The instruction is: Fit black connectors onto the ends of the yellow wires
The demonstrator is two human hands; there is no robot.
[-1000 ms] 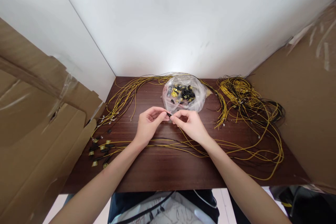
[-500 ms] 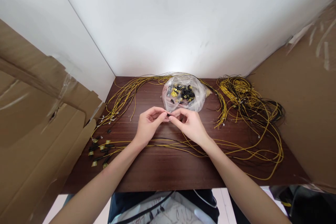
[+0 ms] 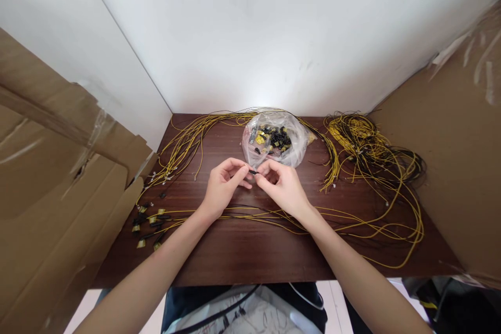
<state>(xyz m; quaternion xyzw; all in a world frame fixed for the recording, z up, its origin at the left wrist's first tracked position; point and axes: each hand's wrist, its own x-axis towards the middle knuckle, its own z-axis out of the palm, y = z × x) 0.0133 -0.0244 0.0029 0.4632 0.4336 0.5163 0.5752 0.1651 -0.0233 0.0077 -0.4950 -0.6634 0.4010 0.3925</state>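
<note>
A small black part (image 3: 253,171) lies between the fingertips of my two hands, in front of the plastic bag. My left hand (image 3: 225,185) pinches its left end between thumb and index finger, the other fingers loosely curled. From the right, my right hand (image 3: 282,185) pinches the other end. The clear bag (image 3: 299,148) stands open behind my hands, holding many small black and yellow pieces (image 3: 278,138). Long yellow and black wires (image 3: 250,214) run across the table below my hands. The part's fine details are too small to make out.
The brown table (image 3: 258,261) carries a wire bundle (image 3: 191,138) at back left and a tangled wire heap (image 3: 360,141) at right. Several black connectors with yellow tabs (image 3: 152,222) lie at left. Cardboard (image 3: 58,193) borders the left side, more cardboard (image 3: 442,130) the right.
My fingertips have moved slightly apart, and more of the small black part shows between them. A yellow wire near my right hand is no longer visible below it.
</note>
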